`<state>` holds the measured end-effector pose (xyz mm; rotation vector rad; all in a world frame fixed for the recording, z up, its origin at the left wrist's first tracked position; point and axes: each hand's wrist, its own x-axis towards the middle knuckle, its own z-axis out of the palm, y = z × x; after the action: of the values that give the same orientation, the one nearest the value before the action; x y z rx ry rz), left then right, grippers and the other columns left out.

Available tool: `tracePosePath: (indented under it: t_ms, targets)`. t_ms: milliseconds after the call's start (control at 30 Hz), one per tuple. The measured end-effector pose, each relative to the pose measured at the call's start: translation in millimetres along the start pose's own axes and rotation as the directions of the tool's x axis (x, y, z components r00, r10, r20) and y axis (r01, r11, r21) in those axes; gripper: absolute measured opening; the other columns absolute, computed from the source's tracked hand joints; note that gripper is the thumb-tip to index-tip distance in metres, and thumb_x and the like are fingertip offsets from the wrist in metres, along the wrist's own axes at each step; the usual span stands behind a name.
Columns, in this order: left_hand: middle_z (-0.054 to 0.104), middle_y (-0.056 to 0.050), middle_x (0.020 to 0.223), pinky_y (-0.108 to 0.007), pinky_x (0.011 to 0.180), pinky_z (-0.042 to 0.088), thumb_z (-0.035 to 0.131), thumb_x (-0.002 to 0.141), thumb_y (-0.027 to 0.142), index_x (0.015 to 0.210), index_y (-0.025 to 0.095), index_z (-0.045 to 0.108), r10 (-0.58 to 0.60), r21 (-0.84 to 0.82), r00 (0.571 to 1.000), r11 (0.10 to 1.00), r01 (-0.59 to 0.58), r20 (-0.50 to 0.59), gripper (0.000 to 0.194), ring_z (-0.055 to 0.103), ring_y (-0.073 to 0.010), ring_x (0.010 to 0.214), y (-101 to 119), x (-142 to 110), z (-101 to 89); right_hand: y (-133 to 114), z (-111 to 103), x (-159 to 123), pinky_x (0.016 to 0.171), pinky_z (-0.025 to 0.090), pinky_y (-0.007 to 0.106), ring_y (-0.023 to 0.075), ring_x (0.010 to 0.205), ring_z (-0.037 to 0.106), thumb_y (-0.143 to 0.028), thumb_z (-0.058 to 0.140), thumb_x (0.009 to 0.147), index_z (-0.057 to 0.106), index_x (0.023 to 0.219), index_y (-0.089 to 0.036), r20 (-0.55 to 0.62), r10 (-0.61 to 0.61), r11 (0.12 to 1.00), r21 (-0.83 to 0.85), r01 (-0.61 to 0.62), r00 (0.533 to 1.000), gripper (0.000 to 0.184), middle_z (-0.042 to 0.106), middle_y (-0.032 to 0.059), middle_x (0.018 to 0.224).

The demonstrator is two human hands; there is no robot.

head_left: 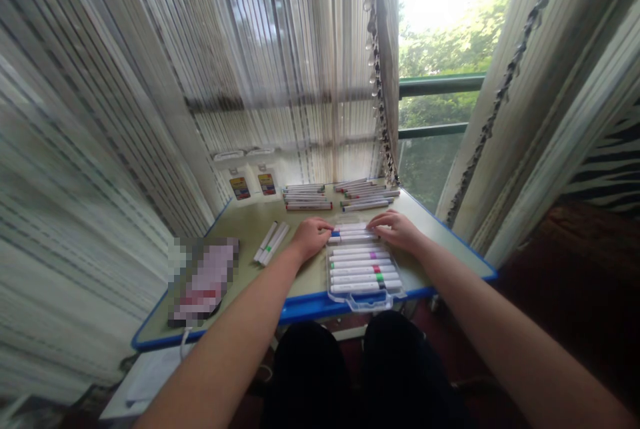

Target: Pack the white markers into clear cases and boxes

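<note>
Head view: white, color-banded markers (356,271)

From my end of the link I see my left hand (314,235) and right hand (399,229) at opposite ends of the upper white, colour-banded markers (353,232) by a clear plastic case with a carry handle (396,294); I cannot tell whether the fingertips pinch them. Nearer me, more white markers (363,269) lie side by side in the case, whose handle juts past the blue rim of a pale table (305,285). Left lie a few loose white markers (271,243) and a pixelated pinkish object (206,282). Two marker piles lie at the back, near pale striped curtains (320,49).
</note>
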<state>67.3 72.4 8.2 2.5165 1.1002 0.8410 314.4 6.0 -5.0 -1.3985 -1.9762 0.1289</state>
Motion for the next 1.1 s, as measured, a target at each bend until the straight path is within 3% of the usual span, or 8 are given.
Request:
tracePosePath:
  t_ms: [600,933,1100]
  targets:
    - [0.071,-0.005,0.093,-0.031,0.090,0.046,0.055,0.075,0.015,0.085,0.018,0.073,0.081,0.045,0.997,0.996,-0.080,-0.011,0.020,0.063,-0.0169,0.089,2.6,-5.7,-1.2,-8.1,-2.0,-4.1,0.078,0.045,0.030,0.0207,0.091,0.059,-0.024,0.054,0.078,0.072,0.087,-0.020,-0.018,0.029,0.999,-0.040,-0.030,0.999,0.022,0.071,0.0051,0.092]
    - [0.070,-0.005,0.092,-0.029,0.089,0.047,0.053,0.077,0.015,0.084,0.016,0.071,0.084,0.032,0.994,0.996,-0.082,-0.068,0.020,0.062,-0.0167,0.090,1.8,-5.8,-1.3,-4.4,-1.6,-5.8,0.086,0.043,0.033,0.0206,0.093,0.059,-0.021,0.053,0.076,0.072,0.084,-0.020,-0.034,-0.003,1.000,-0.021,0.002,0.999,0.020,0.070,0.0058,0.095]
    - [0.069,-0.006,0.090,-0.029,0.089,0.046,0.053,0.076,0.014,0.082,0.015,0.071,0.085,0.046,0.993,0.996,-0.082,-0.076,0.019,0.062,-0.0166,0.089,3.1,-6.8,-0.5,-2.3,-0.4,-6.5,0.082,0.045,0.032,0.0208,0.093,0.058,-0.023,0.052,0.076,0.072,0.086,-0.019,-0.034,0.017,1.000,-0.003,-0.017,0.999,0.022,0.069,0.0069,0.095]
